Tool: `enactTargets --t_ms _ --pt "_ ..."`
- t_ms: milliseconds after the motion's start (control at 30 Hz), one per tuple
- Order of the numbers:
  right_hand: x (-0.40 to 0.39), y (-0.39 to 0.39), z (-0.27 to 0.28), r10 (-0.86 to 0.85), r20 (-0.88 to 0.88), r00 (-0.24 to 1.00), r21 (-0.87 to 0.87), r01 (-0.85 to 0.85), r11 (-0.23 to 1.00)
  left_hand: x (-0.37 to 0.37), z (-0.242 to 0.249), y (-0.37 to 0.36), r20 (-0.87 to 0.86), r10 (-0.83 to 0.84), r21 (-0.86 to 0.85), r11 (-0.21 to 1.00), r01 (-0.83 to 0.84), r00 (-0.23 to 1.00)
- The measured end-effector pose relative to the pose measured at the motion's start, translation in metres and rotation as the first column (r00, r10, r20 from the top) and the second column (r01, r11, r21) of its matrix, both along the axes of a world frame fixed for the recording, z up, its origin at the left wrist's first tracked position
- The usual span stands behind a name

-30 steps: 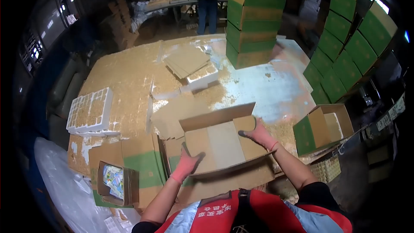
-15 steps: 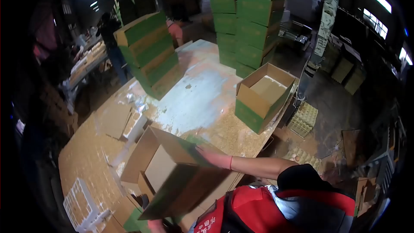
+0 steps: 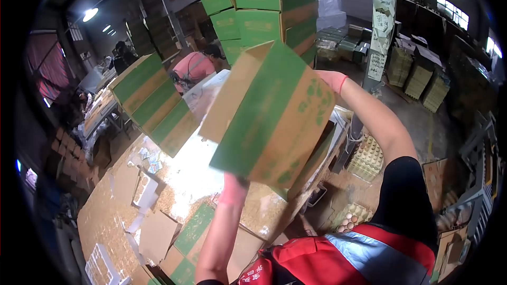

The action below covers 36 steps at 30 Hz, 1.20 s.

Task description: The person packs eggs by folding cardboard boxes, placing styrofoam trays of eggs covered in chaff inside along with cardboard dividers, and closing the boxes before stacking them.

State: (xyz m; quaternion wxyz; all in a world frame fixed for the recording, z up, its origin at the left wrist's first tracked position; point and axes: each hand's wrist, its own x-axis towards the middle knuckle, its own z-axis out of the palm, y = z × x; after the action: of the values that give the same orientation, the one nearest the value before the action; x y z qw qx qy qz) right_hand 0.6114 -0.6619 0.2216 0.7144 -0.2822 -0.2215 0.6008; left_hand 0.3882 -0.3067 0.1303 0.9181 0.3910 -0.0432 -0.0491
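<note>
A green and brown cardboard box hangs tilted over the worktable, held between both hands. My left hand, in a pink glove, grips its lower edge, the fingertips partly hidden by the box. At the upper right side of the box, my right hand, also gloved in pink, holds on with its fingers mostly behind the edge. Under and behind the raised box, another box shows only in part. Flattened green and brown cardboard lies on the table below my left hand.
Stacked boxes stand at the back and back left. A person in pink bends beyond the table. A white plastic crate sits at the lower left. Egg trays are on the floor to the right, near a post.
The held box has been lifted from the near side of the table, moved forward and right, and turned. Both hands rose with it. The camera view has shifted.
</note>
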Motion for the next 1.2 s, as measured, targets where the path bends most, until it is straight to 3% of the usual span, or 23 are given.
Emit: enactTargets --t_ms 67,133,167,300,467,533,600,633,667,700,733,767,800,833,867,900,933,967,1033,1067,1100,1133,1200 --pt "0.004 -0.022 -0.022 -0.448 -0.066 0.891 -0.207 0.427 0.880 0.027 0.013 -0.025 -0.211 -0.004 0.071 0.997 0.020 0.977" --pt "-0.005 -0.032 -0.048 -0.793 -0.022 0.609 -0.420 0.714 0.560 0.049 0.016 -0.032 -0.367 0.122 0.323 0.947 0.003 0.922" --pt "-0.001 -0.037 -0.063 -0.851 0.123 0.511 -0.476 0.783 0.401 0.050 0.015 -0.034 -0.228 0.145 0.329 0.942 -0.064 0.963" --pt "0.022 -0.036 -0.120 -0.589 0.733 0.340 -0.379 0.923 0.061 0.045 -0.014 -0.023 -0.036 0.167 0.358 0.923 -0.143 0.985" --pt "0.035 -0.054 -0.156 -0.184 0.975 0.126 -0.142 0.987 -0.075 0.038 -0.070 -0.033 -0.062 0.361 0.473 0.831 -0.292 0.930" --pt "0.042 -0.073 -0.160 -0.080 0.997 0.011 -0.020 0.992 -0.122 0.030 -0.045 -0.059 0.196 0.558 0.762 0.431 -0.484 0.806" --pt "0.041 -0.083 -0.145 0.000 0.984 -0.179 0.176 0.967 -0.186 0.042 -0.075 -0.082 0.292 0.667 0.908 0.031 -0.417 0.686" --pt "0.033 -0.082 -0.131 0.031 0.954 -0.299 0.299 0.928 -0.224 0.045 -0.105 -0.080 0.415 0.301 0.866 -0.420 -0.271 0.859" --pt "0.015 -0.075 -0.115 0.049 0.899 -0.436 0.433 0.865 -0.252 0.033 -0.068 -0.068 0.184 0.173 0.904 -0.416 -0.098 0.968" --pt "-0.019 -0.059 -0.097 0.052 0.816 -0.576 0.567 0.780 -0.267 0.027 -0.076 -0.063 0.219 0.151 0.947 -0.271 -0.173 0.964" --pt "-0.061 -0.032 -0.078 0.034 0.712 -0.701 0.684 0.682 -0.260 0.025 -0.102 -0.051 0.173 -0.119 0.753 -0.624 -0.209 0.978" --pt "-0.111 0.001 -0.063 -0.020 0.602 -0.798 0.776 0.591 -0.219 -0.001 -0.099 -0.036 0.327 0.062 0.944 -0.061 -0.323 0.943" --pt "-0.162 0.042 -0.055 -0.107 0.518 -0.849 0.839 0.529 -0.131 -0.038 -0.093 -0.011 0.250 0.158 0.923 0.258 -0.284 0.955" --pt "-0.211 0.086 -0.054 -0.228 0.502 -0.835 0.858 0.514 0.004 -0.075 -0.085 0.014 0.159 0.245 0.791 0.548 -0.272 0.956" --pt "-0.255 0.135 -0.060 -0.344 0.561 -0.753 0.828 0.520 0.213 -0.117 -0.076 0.047 -0.036 0.181 0.804 0.589 -0.079 0.983" --pt "-0.298 0.194 -0.066 -0.384 0.705 -0.596 0.704 0.524 0.479 -0.162 -0.072 0.079 -0.142 0.206 0.839 0.544 0.007 0.968" --pt "-0.334 0.242 -0.077 -0.202 0.908 -0.367 0.392 0.572 0.720 -0.208 -0.101 0.113 -0.158 0.311 0.834 0.551 -0.042 0.937" --pt "-0.357 0.280 -0.112 -0.011 0.973 -0.229 0.149 0.595 0.789 -0.262 -0.129 0.150 -0.199 0.506 0.896 0.441 -0.053 0.839" --pt "-0.377 0.323 -0.239 0.257 0.964 -0.062 -0.156 0.650 0.744 -0.384 -0.167 0.206 0.249 0.671 0.936 -0.353 0.006 0.699" --pt "-0.389 0.330 -0.292 0.345 0.903 0.254 -0.422 0.673 0.608 -0.431 -0.186 0.234 0.123 0.868 0.910 -0.293 0.294 0.482" --pt "-0.397 0.335 -0.364 0.361 0.849 0.385 -0.526 0.676 0.516 -0.463 -0.194 0.245 -0.038 0.970 0.908 -0.067 0.414 0.240" --pt "-0.423 0.348 -0.349 0.489 0.841 0.232 -0.455 0.791 0.408 -0.482 -0.210 0.245 -0.076 0.949 0.903 -0.064 0.424 0.305" --pt "-0.433 0.359 -0.314 0.409 0.849 0.335 -0.490 0.789 0.370 -0.494 -0.237 0.243 -0.105 0.921 0.877 -0.092 0.472 0.375"
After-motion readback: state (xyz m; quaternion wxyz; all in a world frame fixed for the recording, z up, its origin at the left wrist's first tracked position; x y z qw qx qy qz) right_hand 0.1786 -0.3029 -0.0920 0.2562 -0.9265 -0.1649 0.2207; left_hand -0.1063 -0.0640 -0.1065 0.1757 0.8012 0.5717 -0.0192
